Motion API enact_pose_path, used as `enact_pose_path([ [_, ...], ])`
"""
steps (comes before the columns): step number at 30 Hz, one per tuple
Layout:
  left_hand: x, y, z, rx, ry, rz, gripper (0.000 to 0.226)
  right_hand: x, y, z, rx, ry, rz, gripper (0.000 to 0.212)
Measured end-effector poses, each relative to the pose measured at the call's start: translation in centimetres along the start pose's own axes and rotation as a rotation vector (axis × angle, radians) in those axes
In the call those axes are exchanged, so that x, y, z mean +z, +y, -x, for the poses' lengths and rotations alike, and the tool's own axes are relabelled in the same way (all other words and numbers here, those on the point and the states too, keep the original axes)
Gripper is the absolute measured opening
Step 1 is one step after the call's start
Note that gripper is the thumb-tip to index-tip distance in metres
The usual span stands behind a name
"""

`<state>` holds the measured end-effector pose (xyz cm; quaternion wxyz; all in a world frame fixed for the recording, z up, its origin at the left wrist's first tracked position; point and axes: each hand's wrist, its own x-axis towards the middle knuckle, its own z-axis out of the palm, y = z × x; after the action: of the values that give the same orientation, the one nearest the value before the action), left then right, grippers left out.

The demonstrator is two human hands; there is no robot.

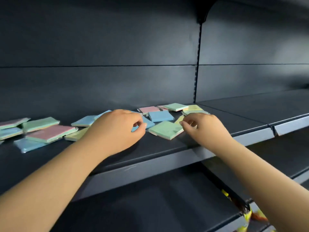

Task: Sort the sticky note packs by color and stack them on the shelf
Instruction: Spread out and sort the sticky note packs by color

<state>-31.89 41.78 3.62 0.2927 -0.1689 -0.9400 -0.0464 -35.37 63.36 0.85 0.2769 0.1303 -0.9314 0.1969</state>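
**Both hands down among unsorted sticky note packs**

Dark metal shelving fills the view, and the shelf [150, 158] that carries the work runs across at chest height, its front edge nearest the person. Below it, at the lower right corner, some yellow-wrapped goods [247, 215] show on a lower shelf, blurred.

Just behind the front edge, the left hand [117, 129] rests over the middle of the shelf with fingers curled; its fingertips seem to pinch the edge of a blue pack [148, 123], though the grip itself is partly hidden. The right hand [203, 127] lies just beside it, thumb and forefinger closing on the corner of a yellow pack [178, 120] that lies against a green pack [166, 130].

Toward the left end lies a loose heap: a pink pack [50, 133] overlapping green, blue and yellow ones. Farther back, near the rear wall, another blue pack [160, 116], a second pink pack [148, 109] and a pale green pack [174, 106] lie mixed.

No single-colour stacks are visible, so sorting looks barely begun. The step in hand appears to be picking out packs by colour. Next, each lifted pack needs a bare patch of shelf to start its own pile, with matching packs squared on top.
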Motion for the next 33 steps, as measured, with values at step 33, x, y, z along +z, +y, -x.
enact_pose_path([
  [33,4.7,7.8,-1.5,-0.624,-0.29,0.127,0.066,-0.6,12.7,-3.6,-0.355,-0.314,-0.246,0.027],
])
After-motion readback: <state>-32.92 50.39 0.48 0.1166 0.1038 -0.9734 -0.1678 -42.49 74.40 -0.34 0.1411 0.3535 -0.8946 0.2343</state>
